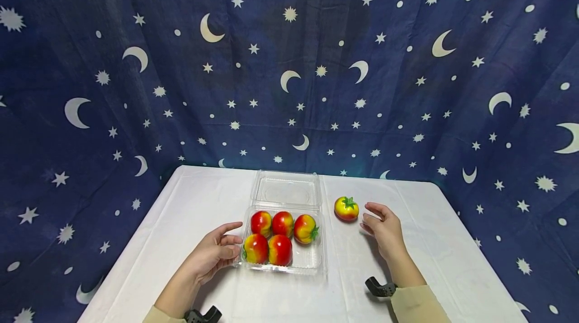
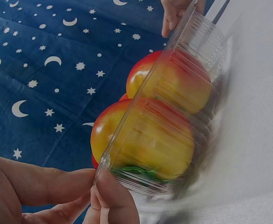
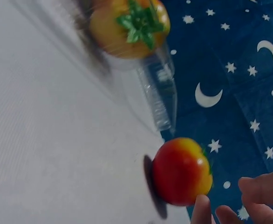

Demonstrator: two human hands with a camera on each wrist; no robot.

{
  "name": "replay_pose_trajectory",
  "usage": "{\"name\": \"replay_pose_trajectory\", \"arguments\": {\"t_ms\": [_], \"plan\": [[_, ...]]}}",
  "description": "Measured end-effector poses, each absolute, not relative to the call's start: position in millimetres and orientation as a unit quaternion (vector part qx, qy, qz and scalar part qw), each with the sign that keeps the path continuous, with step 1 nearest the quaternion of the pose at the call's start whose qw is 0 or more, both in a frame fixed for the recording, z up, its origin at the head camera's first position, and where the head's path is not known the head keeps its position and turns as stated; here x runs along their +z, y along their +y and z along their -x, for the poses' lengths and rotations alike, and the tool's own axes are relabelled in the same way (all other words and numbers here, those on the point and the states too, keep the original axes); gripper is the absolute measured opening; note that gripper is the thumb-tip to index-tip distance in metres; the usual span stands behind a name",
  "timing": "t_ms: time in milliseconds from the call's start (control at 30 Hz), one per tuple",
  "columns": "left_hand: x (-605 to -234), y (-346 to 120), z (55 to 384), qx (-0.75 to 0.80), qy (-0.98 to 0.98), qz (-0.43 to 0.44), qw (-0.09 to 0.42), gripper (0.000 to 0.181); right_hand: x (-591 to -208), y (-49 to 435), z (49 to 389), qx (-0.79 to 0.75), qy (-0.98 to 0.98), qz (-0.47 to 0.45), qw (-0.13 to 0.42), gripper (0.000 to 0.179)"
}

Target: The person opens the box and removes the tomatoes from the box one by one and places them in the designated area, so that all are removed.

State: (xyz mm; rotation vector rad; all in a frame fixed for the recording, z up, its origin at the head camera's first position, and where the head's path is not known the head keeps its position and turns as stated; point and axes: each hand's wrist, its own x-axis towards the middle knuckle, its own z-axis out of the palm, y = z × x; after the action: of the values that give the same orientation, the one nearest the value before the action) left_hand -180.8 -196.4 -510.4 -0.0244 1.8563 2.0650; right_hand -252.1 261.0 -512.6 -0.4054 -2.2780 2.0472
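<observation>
A clear plastic clamshell container (image 1: 308, 261) lies open on the white table (image 1: 199, 197), its lid (image 1: 286, 190) folded back flat. Several red-and-yellow tomatoes (image 1: 280, 250) sit inside it. My left hand (image 1: 236, 240) is at the container's left edge. In the left wrist view, thumb and finger of the left hand (image 2: 99, 179) pinch a corner of the container's rim (image 2: 197, 42), with the tomatoes (image 2: 146, 140) behind the wall. One loose tomato (image 1: 346, 208) stands on the table right of the lid. My right hand (image 1: 367, 216) hovers beside it, fingers relaxed, a small gap showing. The right wrist view shows the right hand (image 3: 225, 205) by that tomato (image 3: 180, 170).
A dark blue cloth with moons and stars (image 1: 289, 62) hangs behind and around the table. The table's edges drop off at left, right and back. Black wrist mounts (image 1: 382, 288) show near the front edge.
</observation>
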Motion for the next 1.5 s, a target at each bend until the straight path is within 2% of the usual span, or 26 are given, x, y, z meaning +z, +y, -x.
{"name": "replay_pose_trajectory", "arguments": {"t_ms": [567,1100,1500], "plan": [[-509.5,-195.7,181.3,0.727,0.662,0.020,0.182,0.085,-480.6,226.3,237.6,0.677,-0.733,0.069,0.014,0.047],[-509.8,-196.8,182.7,0.731,0.657,0.012,0.184,0.085,-476.4,188.8,234.9,0.667,-0.744,-0.013,-0.031,0.049],[-509.4,-197.4,182.5,0.733,0.653,0.010,0.190,0.086,-481.0,168.3,236.3,0.656,-0.752,-0.036,-0.060,0.045]]}}
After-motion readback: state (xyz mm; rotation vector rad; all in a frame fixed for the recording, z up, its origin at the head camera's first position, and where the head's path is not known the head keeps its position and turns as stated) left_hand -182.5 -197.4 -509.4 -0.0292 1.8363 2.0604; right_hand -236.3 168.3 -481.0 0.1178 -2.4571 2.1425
